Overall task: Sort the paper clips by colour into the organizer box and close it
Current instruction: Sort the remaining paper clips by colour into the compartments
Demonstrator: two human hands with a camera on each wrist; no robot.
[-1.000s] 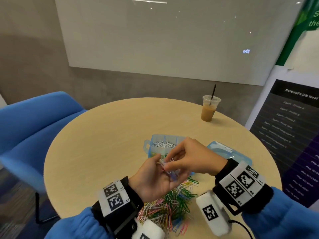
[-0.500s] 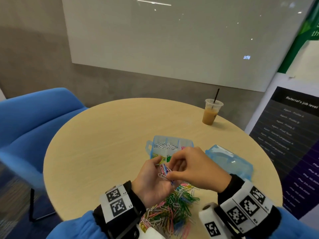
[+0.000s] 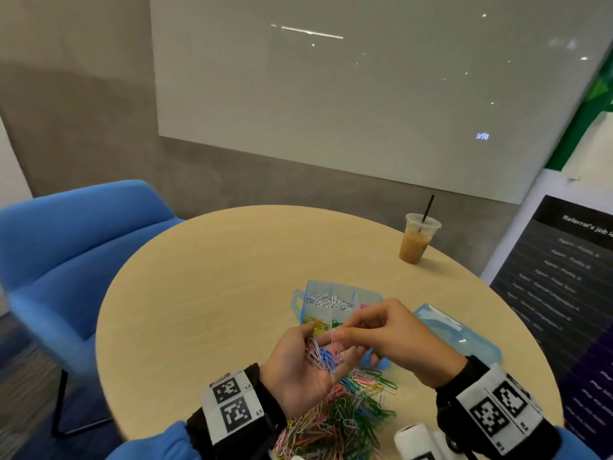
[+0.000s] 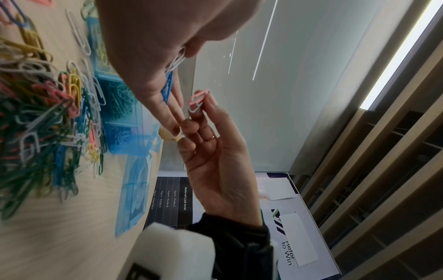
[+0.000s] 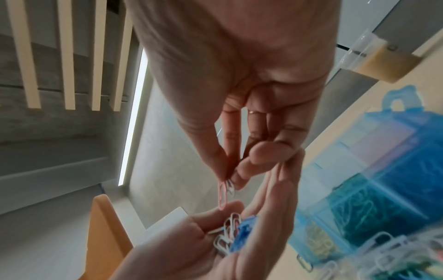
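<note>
The left hand (image 3: 300,370) lies palm up, cupping a small bunch of pink, white and blue clips (image 3: 323,355). The right hand (image 3: 398,340) pinches a pink clip (image 3: 335,340) just above that bunch. On the tabletop (image 3: 205,293), the loose clip pile (image 3: 345,416) lies at 6 o'clock of the hands, the open organizer box (image 3: 331,302) at 12.

Round table (image 3: 205,293) bears organizer box (image 3: 335,302), clip pile (image 3: 345,416), coffee cup (image 3: 416,242).
</note>
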